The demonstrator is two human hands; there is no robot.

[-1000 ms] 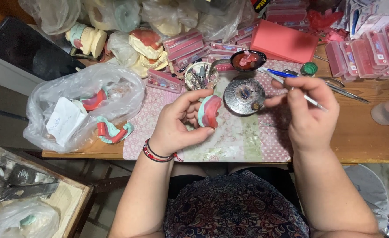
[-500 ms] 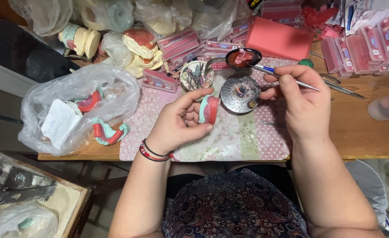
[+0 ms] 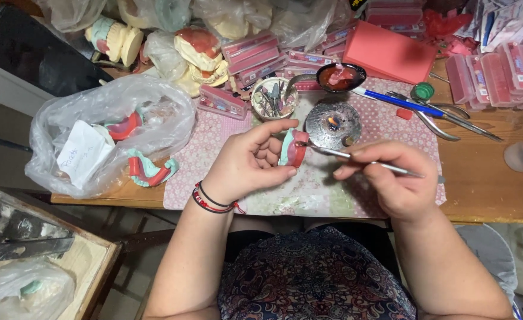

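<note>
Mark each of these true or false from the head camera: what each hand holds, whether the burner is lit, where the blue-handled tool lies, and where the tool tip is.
1. The left hand holds a pink and green dental model. True.
2. The right hand is empty. False: its fingers pinch a thin metal tool.
3. A small flame burns in the round metal burner. True.
4. The blue-handled tool is in the left hand. False: it lies on the patterned mat, beyond the burner.
5. The metal tool's tip is dipped in the dark bowl of red wax. False: the tip is at the dental model.
</note>
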